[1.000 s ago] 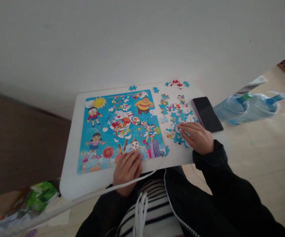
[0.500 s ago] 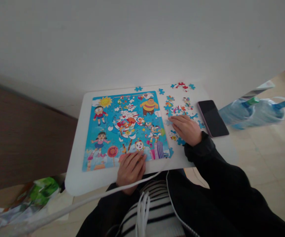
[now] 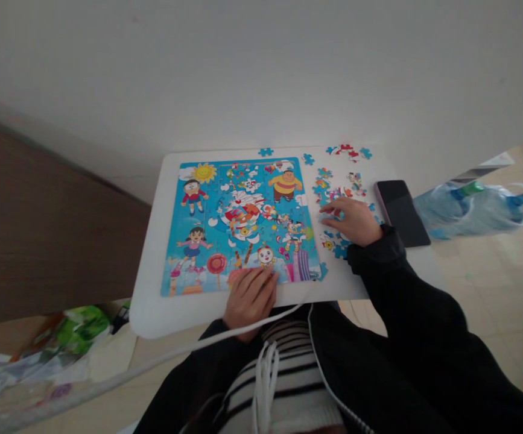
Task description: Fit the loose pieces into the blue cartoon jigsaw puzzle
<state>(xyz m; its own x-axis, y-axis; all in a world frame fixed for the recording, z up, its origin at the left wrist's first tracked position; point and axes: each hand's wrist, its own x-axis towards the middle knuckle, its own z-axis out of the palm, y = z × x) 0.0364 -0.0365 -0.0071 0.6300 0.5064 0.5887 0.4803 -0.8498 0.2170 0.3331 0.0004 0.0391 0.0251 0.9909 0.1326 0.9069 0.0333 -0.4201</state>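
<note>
Sitting at a white table point(image 3: 150, 316), a person in a black jacket point(image 3: 406, 313) and a striped shirt point(image 3: 288, 374) has both hands on top of it. A big white wall point(image 3: 261, 66) rises past the far side of the table. A brown panel point(image 3: 39, 211) is to the left of the table, and a green plastic bag point(image 3: 82, 328) lies low down near its left corner. Two water bottles in clear plastic point(image 3: 473, 211) sit off to the right of the table.

A jigsaw puzzle point(image 3: 243, 226) lies flat on the left part of the table. Its picture is bright blue, with a yellow sun and cartoon people. A black phone point(image 3: 401, 212) lies on the right part of the table.

The left hand point(image 3: 250, 303) rests flat on the near edge of the puzzle, with its fingers loose and not clenched. The right hand point(image 3: 349, 221) is on the right part of the table, just beside the phone, and its fingers reach over loose puzzle pieces point(image 3: 322, 181). It does not look clenched, but nobody can tell if its fingertips are pinching a piece. More small blue pieces lie along the far edge of the table
</note>
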